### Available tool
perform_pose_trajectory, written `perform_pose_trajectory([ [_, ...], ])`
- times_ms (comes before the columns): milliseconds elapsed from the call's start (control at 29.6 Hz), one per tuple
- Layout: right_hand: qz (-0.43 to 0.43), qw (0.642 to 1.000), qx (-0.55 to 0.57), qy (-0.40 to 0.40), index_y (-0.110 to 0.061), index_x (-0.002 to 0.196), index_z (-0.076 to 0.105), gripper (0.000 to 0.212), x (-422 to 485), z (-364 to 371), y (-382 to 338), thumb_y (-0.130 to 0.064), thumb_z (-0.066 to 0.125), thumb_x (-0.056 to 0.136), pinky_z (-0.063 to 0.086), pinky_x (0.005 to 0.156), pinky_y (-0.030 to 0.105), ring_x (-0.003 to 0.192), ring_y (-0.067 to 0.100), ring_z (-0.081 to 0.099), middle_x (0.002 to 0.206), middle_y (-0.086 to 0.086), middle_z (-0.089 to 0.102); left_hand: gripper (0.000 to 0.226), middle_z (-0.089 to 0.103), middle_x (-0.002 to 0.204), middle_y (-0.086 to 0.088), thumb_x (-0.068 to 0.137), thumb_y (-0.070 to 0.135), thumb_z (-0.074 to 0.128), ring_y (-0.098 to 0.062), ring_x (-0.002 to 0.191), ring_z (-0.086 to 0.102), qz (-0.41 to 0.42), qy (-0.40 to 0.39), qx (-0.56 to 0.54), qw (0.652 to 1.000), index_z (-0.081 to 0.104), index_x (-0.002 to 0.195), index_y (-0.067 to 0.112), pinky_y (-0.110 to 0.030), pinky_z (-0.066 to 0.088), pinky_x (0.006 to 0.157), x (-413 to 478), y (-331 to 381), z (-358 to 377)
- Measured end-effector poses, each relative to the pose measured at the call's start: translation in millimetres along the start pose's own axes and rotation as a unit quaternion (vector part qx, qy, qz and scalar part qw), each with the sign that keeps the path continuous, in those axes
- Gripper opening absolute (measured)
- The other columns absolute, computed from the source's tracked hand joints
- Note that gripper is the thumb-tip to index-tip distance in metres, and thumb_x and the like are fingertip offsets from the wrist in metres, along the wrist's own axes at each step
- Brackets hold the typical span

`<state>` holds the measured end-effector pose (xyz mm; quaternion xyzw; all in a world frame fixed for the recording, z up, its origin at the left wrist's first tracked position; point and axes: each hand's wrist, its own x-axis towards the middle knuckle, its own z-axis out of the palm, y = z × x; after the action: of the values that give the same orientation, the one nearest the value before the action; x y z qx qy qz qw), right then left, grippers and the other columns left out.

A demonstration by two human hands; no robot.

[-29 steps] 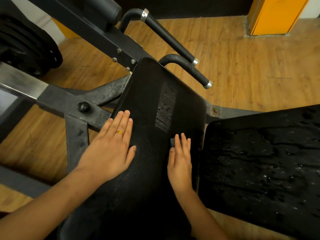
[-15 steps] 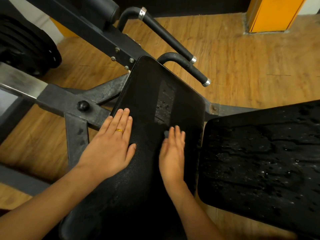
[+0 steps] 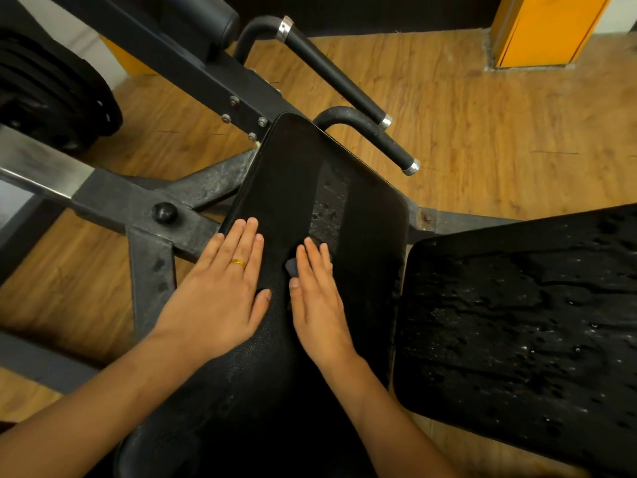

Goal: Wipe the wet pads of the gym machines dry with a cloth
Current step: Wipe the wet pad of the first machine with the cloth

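Long black vinyl pad [image 3: 362, 270]: centre frame, long axis running away from person

Left hand [image 3: 220, 294] lies flat at the pad's left edge, fingers straight. Right hand [image 3: 319, 305], also flat, presses small grey cloth [image 3: 290, 266] on pad centre.

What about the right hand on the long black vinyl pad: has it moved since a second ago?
Yes. The right hand slid left across the black pad, away from its right edge, toward the left hand.
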<state>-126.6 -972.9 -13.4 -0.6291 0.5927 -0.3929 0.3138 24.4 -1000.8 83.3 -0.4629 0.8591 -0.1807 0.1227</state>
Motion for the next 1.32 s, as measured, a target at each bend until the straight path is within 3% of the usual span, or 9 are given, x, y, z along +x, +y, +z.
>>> perform_pose_trajectory([
  [203, -0.052, 0.998, -0.028, -0.012, -0.008, 0.159, 0.022, 0.053, 32.7, -4.7, -2.0, -0.019, 0.038, 0.110, 0.006, 0.128, 0.040, 0.155, 0.014, -0.009, 0.170, 0.003, 0.011, 0.076, 0.016, 0.163, -0.028, 0.099, 0.046, 0.028, -0.036, 0.154, 0.015, 0.001, 0.006, -0.005, 1.000, 0.028, 0.152, -0.008, -0.051, 0.020, 0.123, 1.1, -0.1, 0.0],
  [372, -0.031, 1.000, -0.004, 0.002, -0.005, 0.158, 0.026, 0.051, 99.4, -9.5, -15.9, -0.018, 0.038, 0.110, 0.009, 0.128, 0.047, 0.157, 0.025, -0.002, 0.169, 0.008, 0.015, 0.077, 0.016, 0.163, -0.028, 0.098, 0.046, 0.029, -0.036, 0.154, 0.014, 0.001, -0.002, -0.003, 1.000, 0.027, 0.152, -0.008, -0.051, 0.020, 0.123, 2.1, -0.4, 0.2],
  [541, -0.026, 1.000, 0.007, 0.011, -0.009, 0.160, 0.021, 0.053, 77.4, -8.8, -12.8, -0.021, 0.036, 0.110, 0.012, 0.128, 0.044, 0.156, 0.016, -0.006, 0.170, 0.003, 0.009, 0.076, 0.016, 0.163, -0.028, 0.099, 0.046, 0.028, -0.036, 0.154, 0.014, 0.000, -0.003, -0.006, 1.000, 0.027, 0.153, -0.008, -0.051, 0.019, 0.124, 1.3, 0.5, -0.7],
  [710, -0.048, 0.998, -0.026, -0.016, -0.011, 0.160, 0.019, 0.054, 17.7, -1.6, -1.4, -0.021, 0.037, 0.110, 0.003, 0.127, 0.034, 0.155, 0.011, -0.012, 0.170, 0.000, 0.006, 0.077, 0.015, 0.164, -0.027, 0.099, 0.047, 0.030, -0.035, 0.155, 0.012, -0.001, -0.006, -0.007, 1.000, 0.026, 0.153, -0.007, -0.051, 0.020, 0.124, 1.7, -0.3, 0.1],
  [845, -0.057, 0.998, -0.019, -0.001, -0.008, 0.159, 0.024, 0.052, 55.0, -3.4, -6.8, -0.019, 0.037, 0.109, 0.002, 0.127, 0.037, 0.156, 0.019, -0.005, 0.169, 0.005, 0.013, 0.078, 0.016, 0.164, -0.027, 0.098, 0.047, 0.032, -0.035, 0.155, 0.012, -0.003, -0.005, -0.009, 1.000, 0.027, 0.153, -0.007, -0.050, 0.018, 0.124, 1.6, 1.1, -0.7],
  [1082, -0.001, 0.999, -0.001, 0.044, -0.004, 0.158, 0.024, 0.051, 159.6, -14.4, -22.1, -0.018, 0.035, 0.110, 0.006, 0.127, 0.047, 0.156, 0.030, -0.001, 0.168, 0.012, 0.015, 0.078, 0.014, 0.164, -0.026, 0.098, 0.048, 0.031, -0.035, 0.155, 0.011, -0.006, -0.010, -0.003, 1.000, 0.025, 0.154, -0.006, -0.050, 0.018, 0.124, 2.5, 1.1, -1.8],
  [1318, -0.006, 0.999, 0.004, 0.045, -0.008, 0.160, 0.018, 0.053, 106.0, -5.3, -24.3, -0.022, 0.033, 0.111, 0.000, 0.127, 0.037, 0.156, 0.022, -0.006, 0.170, 0.007, 0.007, 0.078, 0.014, 0.164, -0.026, 0.098, 0.049, 0.031, -0.034, 0.155, 0.011, -0.005, -0.012, -0.003, 1.000, 0.024, 0.154, -0.006, -0.050, 0.018, 0.124, 2.4, 0.4, -0.1],
])
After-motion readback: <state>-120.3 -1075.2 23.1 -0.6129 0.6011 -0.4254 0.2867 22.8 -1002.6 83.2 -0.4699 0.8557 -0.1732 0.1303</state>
